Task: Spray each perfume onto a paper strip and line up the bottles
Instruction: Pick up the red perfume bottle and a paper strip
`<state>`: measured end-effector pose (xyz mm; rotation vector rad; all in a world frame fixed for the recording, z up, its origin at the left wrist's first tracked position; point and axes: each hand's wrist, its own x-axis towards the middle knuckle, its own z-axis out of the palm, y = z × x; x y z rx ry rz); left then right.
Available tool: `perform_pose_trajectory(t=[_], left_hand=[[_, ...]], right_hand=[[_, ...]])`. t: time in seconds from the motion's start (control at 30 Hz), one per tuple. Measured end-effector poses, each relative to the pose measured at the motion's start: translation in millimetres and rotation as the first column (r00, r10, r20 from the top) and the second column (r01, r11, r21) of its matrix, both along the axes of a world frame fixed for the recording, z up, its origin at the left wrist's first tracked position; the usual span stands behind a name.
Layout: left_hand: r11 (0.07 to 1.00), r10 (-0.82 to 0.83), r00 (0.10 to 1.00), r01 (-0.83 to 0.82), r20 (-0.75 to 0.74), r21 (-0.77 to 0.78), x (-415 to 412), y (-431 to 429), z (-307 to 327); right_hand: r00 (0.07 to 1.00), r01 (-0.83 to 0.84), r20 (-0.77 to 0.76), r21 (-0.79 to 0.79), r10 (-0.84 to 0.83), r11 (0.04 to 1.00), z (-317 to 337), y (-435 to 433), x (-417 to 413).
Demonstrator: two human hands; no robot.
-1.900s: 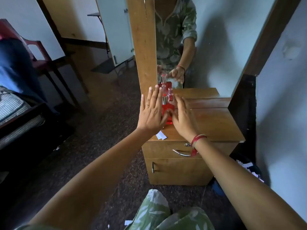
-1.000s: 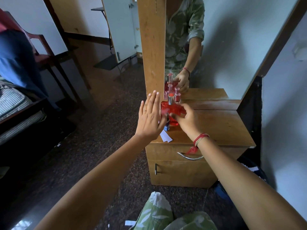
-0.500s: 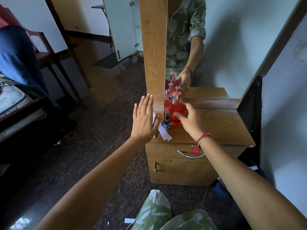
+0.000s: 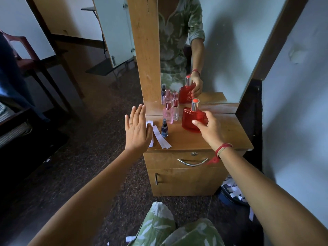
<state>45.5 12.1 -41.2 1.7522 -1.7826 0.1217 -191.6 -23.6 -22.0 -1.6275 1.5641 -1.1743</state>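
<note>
red bottle (image 4: pixel 190 119) upright within right hand (image 4: pixel 210 129) grip, left hand (image 4: pixel 137 129) flat, fingers straight

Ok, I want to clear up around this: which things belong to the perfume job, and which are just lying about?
Job: red bottle, gripped by the right hand; pink-capped bottles; small dark bottle; paper strips.
Lying about: chair; shredded paper beside the cabinet; mirror.
</note>
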Motion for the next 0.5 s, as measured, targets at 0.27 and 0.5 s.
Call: perform_pose_trajectory(t=[0.27,0.5], left_hand=[[0.996,0.068,0.998,-0.069,0.018,0.05,9.9,-9.9,4.9],[0.982,0.087,0.995,-0.094,0.048,0.164,9.4,-22.4,6.1]], right_hand=[[0.998,0.064,0.005,0.026,-0.064,0.998,1.4,5.9,-39.6],[0.992,0.101,-0.072,0.021,-0.099,0.995,4.0,12.4,-55.8]])
